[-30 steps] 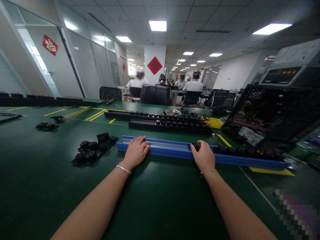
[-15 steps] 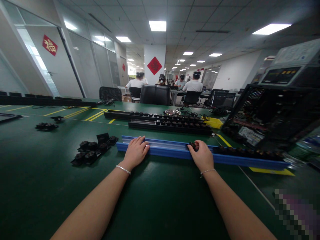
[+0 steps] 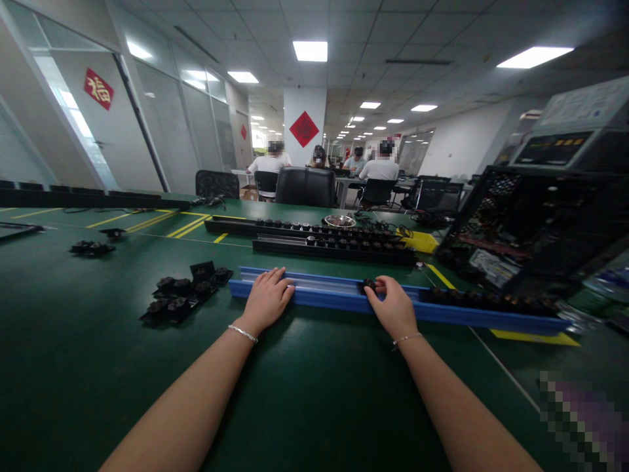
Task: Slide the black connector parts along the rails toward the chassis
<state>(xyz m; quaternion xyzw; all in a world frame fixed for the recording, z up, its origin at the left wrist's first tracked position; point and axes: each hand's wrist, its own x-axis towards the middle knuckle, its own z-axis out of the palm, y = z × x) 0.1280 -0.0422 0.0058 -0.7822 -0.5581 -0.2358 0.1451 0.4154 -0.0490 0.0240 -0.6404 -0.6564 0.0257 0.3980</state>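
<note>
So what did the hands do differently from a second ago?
The right hand has slid left along the blue rail, pushing the small black part at its fingertips along the channel, away from the row of black parts further right. The left hand stayed flat on the rail's left end, and the loose black parts on the green table did not move.

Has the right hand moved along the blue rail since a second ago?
Yes. The right hand has slid left along the blue rail, pushing a black socket module toward the left hand, which rests flat on the rail in the same spot.
</note>
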